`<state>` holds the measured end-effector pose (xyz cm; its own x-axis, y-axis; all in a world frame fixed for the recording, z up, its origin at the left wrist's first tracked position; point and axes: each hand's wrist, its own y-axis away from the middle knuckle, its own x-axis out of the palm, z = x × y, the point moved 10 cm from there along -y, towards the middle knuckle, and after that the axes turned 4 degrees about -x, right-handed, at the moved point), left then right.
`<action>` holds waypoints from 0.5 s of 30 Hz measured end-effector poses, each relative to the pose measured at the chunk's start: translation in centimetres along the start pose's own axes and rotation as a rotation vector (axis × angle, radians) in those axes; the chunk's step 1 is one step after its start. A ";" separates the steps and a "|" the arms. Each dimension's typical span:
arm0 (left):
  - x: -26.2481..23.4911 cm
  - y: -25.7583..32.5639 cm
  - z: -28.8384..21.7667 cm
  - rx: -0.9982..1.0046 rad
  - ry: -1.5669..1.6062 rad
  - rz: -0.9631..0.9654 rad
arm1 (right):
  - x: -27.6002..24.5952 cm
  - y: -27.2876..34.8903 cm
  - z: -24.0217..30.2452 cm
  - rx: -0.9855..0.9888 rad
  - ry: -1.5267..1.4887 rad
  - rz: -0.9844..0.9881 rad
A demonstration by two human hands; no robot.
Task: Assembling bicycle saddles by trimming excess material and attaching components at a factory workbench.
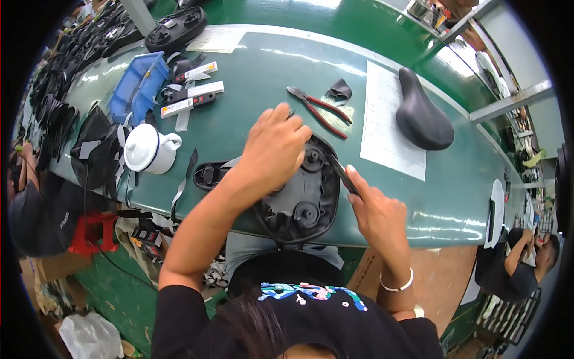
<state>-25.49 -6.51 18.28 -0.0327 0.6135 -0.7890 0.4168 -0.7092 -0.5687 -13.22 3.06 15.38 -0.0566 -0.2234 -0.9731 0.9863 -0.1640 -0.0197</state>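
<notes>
A black bicycle saddle (329, 206) lies upside down at the bench's near edge, its grey underside and two round mounts facing up. Its narrow nose points left, partly behind my left forearm. My left hand (275, 143) is closed above the saddle's far rim; a small dark tip shows by its knuckles, but what it grips is hidden. In my right hand (376, 212) is a slim dark-handled tool (347, 179), its thin end lying along the saddle's right rim. Beyond the saddle are red-handled cutting pliers (317, 110) and a black scrap (340, 90).
A finished-looking saddle (421, 113) rests on a paper sheet (379, 131) at right. On the left stand a lidded white mug (149, 152), a blue bin (134, 87) and several white-and-dark packets (191, 99). Black saddle parts (176, 30) pile up far left. Other people work at both sides.
</notes>
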 end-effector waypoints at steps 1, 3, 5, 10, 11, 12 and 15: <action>0.9 -0.3 0.8 -0.002 -0.005 -0.012 | 0.6 -0.2 0.3 -0.009 0.007 -0.006; 1.1 -0.7 4.4 -0.231 0.132 -0.127 | 1.3 0.0 1.1 -0.026 0.141 -0.048; 1.8 0.2 7.9 -0.520 0.318 -0.090 | 1.6 2.1 1.7 -0.044 0.105 -0.007; 4.0 4.7 9.2 -1.130 1.356 -0.157 | -0.2 -0.6 -0.7 -0.082 0.178 0.054; 3.7 6.3 8.4 -1.130 1.356 -0.160 | -0.5 -2.2 -1.6 -0.149 0.193 0.065; 3.9 7.7 7.2 -1.101 1.399 -0.115 | -0.9 -4.0 -2.1 -0.238 0.186 0.085; 2.5 10.2 5.1 -0.963 1.416 0.016 | -1.4 -6.5 -1.5 -0.407 0.068 0.181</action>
<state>-25.99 -14.01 9.33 0.5247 0.7911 0.3146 0.7818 -0.5940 0.1898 -19.31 5.88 16.52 0.1197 -0.1474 -0.9818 0.9609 0.2660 0.0772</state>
